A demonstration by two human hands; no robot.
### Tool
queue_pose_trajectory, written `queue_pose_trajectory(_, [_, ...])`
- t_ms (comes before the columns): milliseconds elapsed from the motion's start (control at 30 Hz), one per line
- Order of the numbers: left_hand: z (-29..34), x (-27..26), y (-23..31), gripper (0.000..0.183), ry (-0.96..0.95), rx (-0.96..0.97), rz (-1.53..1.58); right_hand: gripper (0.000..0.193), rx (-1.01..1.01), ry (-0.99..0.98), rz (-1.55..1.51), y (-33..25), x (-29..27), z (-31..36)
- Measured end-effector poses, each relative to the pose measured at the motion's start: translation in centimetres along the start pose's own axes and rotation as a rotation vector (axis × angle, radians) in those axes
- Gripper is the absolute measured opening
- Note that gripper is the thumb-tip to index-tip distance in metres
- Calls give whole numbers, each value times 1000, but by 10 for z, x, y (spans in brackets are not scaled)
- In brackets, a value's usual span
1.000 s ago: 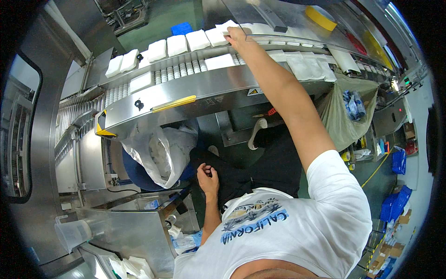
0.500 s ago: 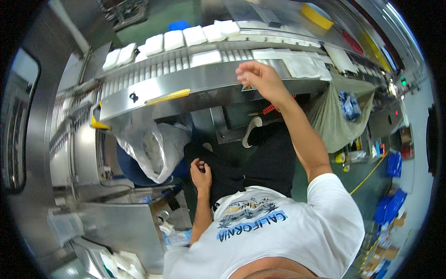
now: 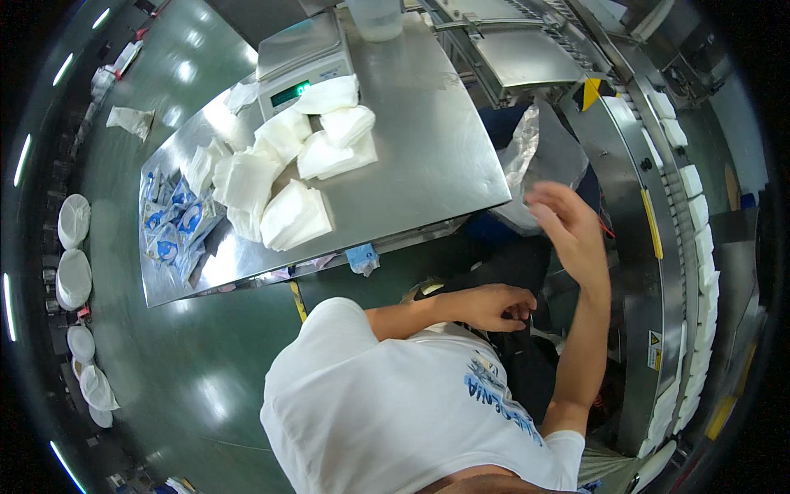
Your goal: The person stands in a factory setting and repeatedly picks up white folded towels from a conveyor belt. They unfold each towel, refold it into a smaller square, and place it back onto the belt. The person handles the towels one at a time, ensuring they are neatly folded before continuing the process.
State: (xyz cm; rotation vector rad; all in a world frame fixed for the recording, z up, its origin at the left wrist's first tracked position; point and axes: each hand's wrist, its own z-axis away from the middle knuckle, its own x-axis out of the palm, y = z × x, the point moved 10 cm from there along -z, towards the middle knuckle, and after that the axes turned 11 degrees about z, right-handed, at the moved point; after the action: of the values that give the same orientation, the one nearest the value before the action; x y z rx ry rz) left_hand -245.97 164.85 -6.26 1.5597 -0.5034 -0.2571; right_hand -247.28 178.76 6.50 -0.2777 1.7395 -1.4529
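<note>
Glossy green flooring (image 3: 197, 346), streaked with reflected light, spreads to the left of a brushed-steel table (image 3: 428, 140), whose flat top has straight edges bent by the lens. On the table's far part sits a boxy scale (image 3: 300, 70) with a steel plate and a lit green display; beside it stands a translucent plastic tub (image 3: 376, 20). Soft white pads (image 3: 247, 177), thin-layered and squarish, lie in loose, slumped stacks on the table, just in front of the scale. Crinkled blue-and-white packets (image 3: 177, 218) are heaped at the table's left end.

Past the table's right corner, the person's right hand (image 3: 569, 226) is raised, its fingers loosely bent and the thumb apart. It is nearest a wrinkled, silvery-grey plastic bag (image 3: 527, 148); whether they touch cannot be told. The left hand (image 3: 500, 309) is at the lap, on the near side of the table, its fingers loosely curled; what the palm does is hidden.

Farther right of the table runs a metal conveyor (image 3: 613, 165), with white rectangular stacks (image 3: 706, 280) lined along it.
</note>
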Motion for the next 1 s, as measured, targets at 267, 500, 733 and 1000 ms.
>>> queue_pose_trajectory(267, [40,-72,61,47,207,106,-64,54,123,-360,-84,-65,128,-161])
queue_pose_trajectory(500, [43,-86,80,47,169,142,75,63,89,-374,19,-75,210,-265])
queue_pose_trajectory(733, [38,-86,78,45,147,193,94,61,-166,49,360,-124,184,-268])
queue_pose_trajectory(1000, [19,-64,93,45,108,142,-35,59,-136,60,229,-113,186,-277])
